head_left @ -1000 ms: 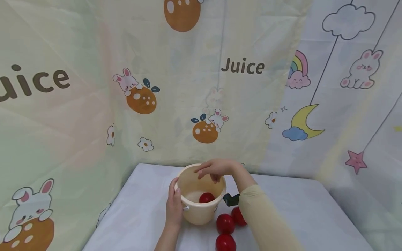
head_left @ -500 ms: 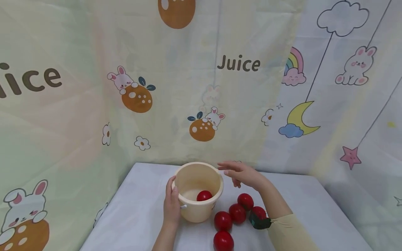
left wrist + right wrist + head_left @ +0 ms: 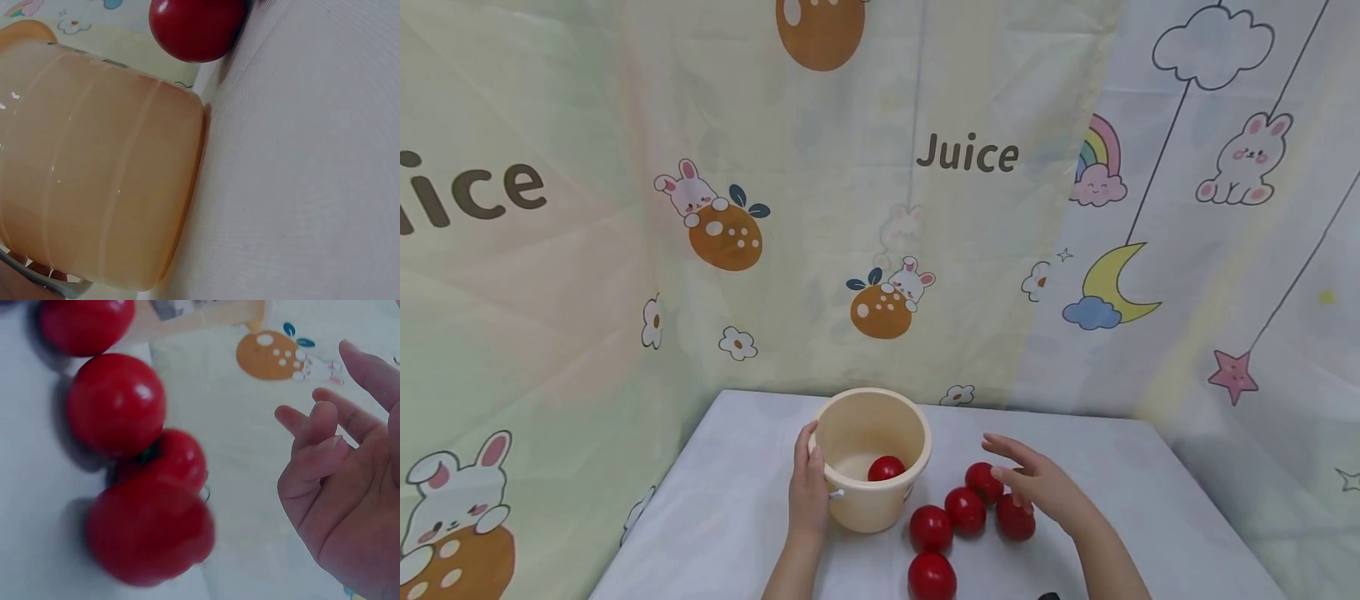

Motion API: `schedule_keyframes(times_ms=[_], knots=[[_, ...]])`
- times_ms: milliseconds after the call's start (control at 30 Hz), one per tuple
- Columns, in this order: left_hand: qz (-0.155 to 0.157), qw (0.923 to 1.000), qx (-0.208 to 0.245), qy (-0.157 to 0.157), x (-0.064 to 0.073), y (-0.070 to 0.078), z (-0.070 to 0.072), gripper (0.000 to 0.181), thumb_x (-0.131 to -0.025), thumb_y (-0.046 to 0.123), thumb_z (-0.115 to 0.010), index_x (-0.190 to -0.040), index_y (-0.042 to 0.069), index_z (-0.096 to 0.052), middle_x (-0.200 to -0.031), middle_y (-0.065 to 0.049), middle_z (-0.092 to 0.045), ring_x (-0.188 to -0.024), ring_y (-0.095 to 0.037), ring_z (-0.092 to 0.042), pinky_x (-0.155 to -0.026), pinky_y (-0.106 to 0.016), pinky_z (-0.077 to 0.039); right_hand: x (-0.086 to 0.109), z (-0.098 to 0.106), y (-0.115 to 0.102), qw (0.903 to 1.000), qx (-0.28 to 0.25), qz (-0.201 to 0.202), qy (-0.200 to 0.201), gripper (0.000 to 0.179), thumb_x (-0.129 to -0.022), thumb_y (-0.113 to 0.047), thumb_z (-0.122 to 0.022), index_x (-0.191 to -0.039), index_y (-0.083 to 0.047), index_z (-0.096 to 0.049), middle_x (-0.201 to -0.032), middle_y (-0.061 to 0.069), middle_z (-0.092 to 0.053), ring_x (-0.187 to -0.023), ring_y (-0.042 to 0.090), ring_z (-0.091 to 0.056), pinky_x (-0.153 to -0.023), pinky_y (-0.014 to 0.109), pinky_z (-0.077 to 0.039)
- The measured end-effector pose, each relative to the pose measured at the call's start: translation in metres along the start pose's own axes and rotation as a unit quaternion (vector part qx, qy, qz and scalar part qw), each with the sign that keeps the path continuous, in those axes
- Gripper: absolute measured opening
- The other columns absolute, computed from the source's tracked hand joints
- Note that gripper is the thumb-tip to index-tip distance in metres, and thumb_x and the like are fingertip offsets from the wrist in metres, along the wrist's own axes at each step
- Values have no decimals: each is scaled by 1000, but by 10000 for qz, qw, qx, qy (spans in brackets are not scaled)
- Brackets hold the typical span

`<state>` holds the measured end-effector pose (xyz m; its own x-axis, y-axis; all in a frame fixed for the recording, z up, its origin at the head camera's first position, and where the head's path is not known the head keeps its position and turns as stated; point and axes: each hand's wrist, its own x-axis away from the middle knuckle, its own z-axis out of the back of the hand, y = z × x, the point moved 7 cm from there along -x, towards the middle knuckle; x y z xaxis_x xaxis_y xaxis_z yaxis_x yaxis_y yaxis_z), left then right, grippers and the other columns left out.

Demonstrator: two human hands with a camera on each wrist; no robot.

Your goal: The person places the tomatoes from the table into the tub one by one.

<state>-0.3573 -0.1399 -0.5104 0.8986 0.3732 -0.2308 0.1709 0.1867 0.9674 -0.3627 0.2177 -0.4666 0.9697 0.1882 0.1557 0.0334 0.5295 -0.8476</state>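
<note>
A cream plastic bucket (image 3: 868, 508) stands on the table with one red tomato (image 3: 886, 468) inside it. My left hand (image 3: 808, 493) grips the bucket at its left rim; in the left wrist view only a bit of that hand (image 3: 22, 284) shows below the bucket wall (image 3: 94, 169). Just above the rightmost tomato (image 3: 1015, 521) hovers my right hand (image 3: 1043, 485), its fingers loosely bent and holding nothing. The right wrist view has that hand's palm (image 3: 359, 500) apart from the tomatoes; one tomato (image 3: 181, 459) shows a green stem end.
Several more tomatoes lie right of the bucket, among them a back one (image 3: 981, 479), a middle one (image 3: 966, 511) and a front one (image 3: 932, 577). White cloth covers the table (image 3: 700, 517). Printed curtains (image 3: 805, 208) rise behind and beside it.
My right hand has moved from over the bucket's mouth out to the right and down to the tomatoes. The left hand keeps its grip on the bucket. The head view has shifted slightly.
</note>
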Motion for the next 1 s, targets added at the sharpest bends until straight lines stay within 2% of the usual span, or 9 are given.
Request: schedule_keyframes(times_ms=[167, 267, 400, 533, 633, 700, 767, 1000], knots=[[-16, 10000, 1, 15, 0, 2, 0, 36, -95, 54, -27, -131, 55, -31, -138, 11, -44, -122, -21, -48, -99, -54, -38, 12, -3, 42, 9972, -136, -653, 345, 72, -73, -53, -67, -136, -36, -38, -141, 8, -42, -49, 20, -44, -48, 28, -44], [-77, 10000, 14, -12, 0, 4, -1, 36, -95, 53, -27, -131, 54, -32, -138, 12, -44, -123, -20, -48, -100, -53, -38, 17, -6, 63, 9939, -139, -985, 483, 75, -72, -53, -68, -138, -33, -38, -139, 12, -43, -50, 20, -44, -47, 26, -41], [-78, 10000, 24, -25, 0, 4, 0, 37, -95, 52, -27, -131, 54, -31, -139, 11, -44, -124, -20, -47, -100, -54, -38, 20, -7, 84, 9900, -64, -1236, 672, 77, -71, -53, -69, -138, -31, -38, -133, 12, -45, -52, 21, -46, -47, 26, -41], [0, 10000, 28, -23, 1, 3, 1, 37, -95, 52, -27, -132, 53, -31, -139, 11, -43, -124, -21, -47, -100, -54, -38, 21, -8, 98, 9869, -78, -1429, 748, 84, -67, -55, -70, -139, -30, -36, -136, 15, -41, -59, 23, -49, -50, 28, -43], [9, 10000, 16, -34, 1, 2, 0, 38, -95, 53, -27, -132, 53, -31, -139, 11, -43, -123, -21, -48, -100, -54, -38, 21, -11, 107, 9846, -127, -1580, 737, 90, -63, -57, -72, -140, -30, -35, -139, 18, -37, -84, 30, -54, -59, 33, -51], [-4, 10000, 5, -24, 1, 2, 0, 38, -95, 54, -27, -132, 53, -31, -139, 11, -44, -122, -22, -49, -99, -54, -39, 21, -12, 110, 9839, -161, -1623, 730, 93, -60, -57, -72, -140, -29, -35, -140, 20, -36, -100, 33, -50, -65, 36, -53], [-23, 10000, 21, -11, 1, 3, 0, 38, -95, 54, -26, -132, 53, -32, -138, 10, -45, -121, -22, -49, -98, -54, -39, 21, -12, 112, 9836, -198, -1627, 747, 93, -59, -57, -73, -140, -30, -35, -140, 20, -36, -107, 35, -45, -68, 36, -54], [-4, 10000, 57, -26, 1, 3, 0, 38, -94, 55, -27, -132, 53, -31, -140, 10, -43, -123, -22, -47, -99, -55, -38, 19, -12, 120, 9840, -282, -1551, 829, 89, -61, -56, -72, -139, -33, -35, -141, 18, -36, -99, 27, -47, -61, 29, -49]])
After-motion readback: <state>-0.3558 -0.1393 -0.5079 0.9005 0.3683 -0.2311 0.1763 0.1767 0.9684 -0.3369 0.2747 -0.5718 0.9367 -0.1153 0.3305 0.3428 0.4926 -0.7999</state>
